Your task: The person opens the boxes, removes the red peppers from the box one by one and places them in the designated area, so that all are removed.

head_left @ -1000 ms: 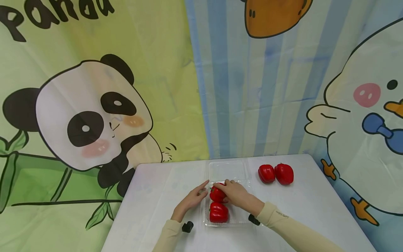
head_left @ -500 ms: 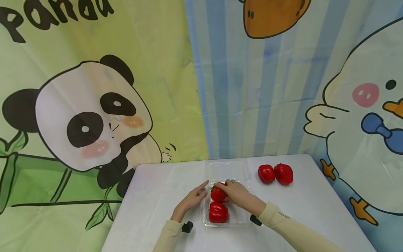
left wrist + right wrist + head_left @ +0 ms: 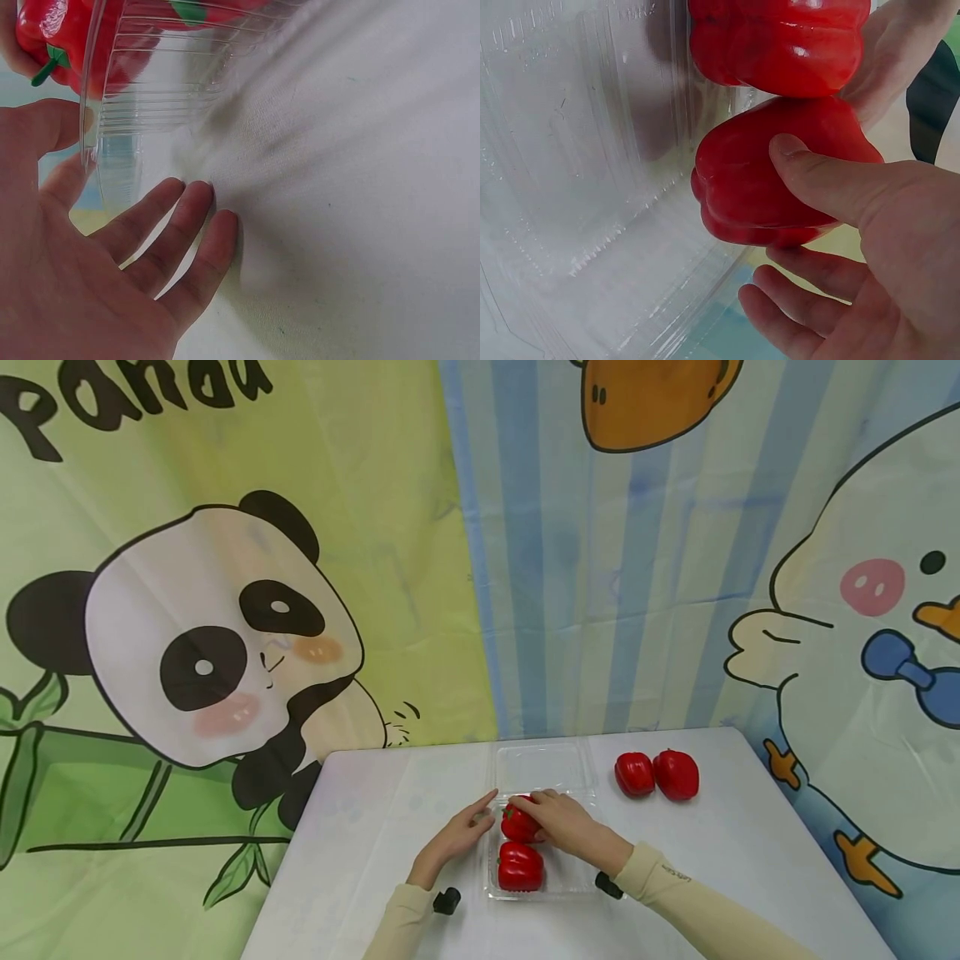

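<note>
A clear plastic clamshell box (image 3: 570,881) lies with its lid folded back on the table. Inside its left half sit two red bell peppers, one nearer (image 3: 521,867) and one farther (image 3: 517,823). My right hand (image 3: 566,822) holds the farther pepper between thumb and fingers; the right wrist view shows the thumb across this pepper (image 3: 742,180), which is against the other pepper (image 3: 780,45). At the box's left side is my left hand (image 3: 456,839), fingers extended. In the left wrist view its thumb touches the box rim (image 3: 94,75), and several fingertips (image 3: 221,225) reach the table.
Two more red bell peppers, one on the left (image 3: 635,774) and one on the right (image 3: 677,774), stand side by side at the table's back right. The lid (image 3: 543,767) lies behind the box. A printed cloth (image 3: 555,568) hangs along the table's back edge.
The held pepper has shifted very slightly to the right within the box since a second ago. Both hands stay in nearly the same place.
</note>
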`<state>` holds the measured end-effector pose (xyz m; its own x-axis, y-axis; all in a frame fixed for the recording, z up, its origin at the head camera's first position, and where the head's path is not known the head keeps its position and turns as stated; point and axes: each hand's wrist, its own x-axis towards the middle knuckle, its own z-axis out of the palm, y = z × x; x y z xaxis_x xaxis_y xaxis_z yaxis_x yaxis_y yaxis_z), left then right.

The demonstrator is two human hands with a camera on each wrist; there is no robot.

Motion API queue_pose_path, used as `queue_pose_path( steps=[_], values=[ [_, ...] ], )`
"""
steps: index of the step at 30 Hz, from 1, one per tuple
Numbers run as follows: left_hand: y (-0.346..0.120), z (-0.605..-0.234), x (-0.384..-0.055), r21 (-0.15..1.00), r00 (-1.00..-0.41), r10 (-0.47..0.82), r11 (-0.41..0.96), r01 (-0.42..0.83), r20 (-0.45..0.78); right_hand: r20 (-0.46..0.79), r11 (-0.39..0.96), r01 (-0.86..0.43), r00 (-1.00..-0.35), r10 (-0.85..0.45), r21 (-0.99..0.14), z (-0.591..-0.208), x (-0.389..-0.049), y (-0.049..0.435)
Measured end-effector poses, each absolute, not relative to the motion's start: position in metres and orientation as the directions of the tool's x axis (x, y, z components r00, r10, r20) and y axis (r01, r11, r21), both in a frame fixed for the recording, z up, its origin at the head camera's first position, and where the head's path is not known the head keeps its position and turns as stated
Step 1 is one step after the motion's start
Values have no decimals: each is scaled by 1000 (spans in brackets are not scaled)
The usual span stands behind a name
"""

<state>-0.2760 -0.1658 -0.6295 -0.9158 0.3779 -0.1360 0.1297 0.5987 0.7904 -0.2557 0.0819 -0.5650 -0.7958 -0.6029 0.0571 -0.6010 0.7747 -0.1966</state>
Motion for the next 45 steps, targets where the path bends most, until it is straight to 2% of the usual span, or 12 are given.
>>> queue_pose_path(
  steps=[26, 45],
  values=[
    [-166, -631, -278, 781, -915, 380, 609, 139, -133, 44, 789, -548, -828, -560, -276, -560, -253, 87],
    [-167, -631, -278, 777, -913, 385, 613, 143, -136, 88, 778, -541, -835, -544, -321, -553, -251, 100]
  ],
)
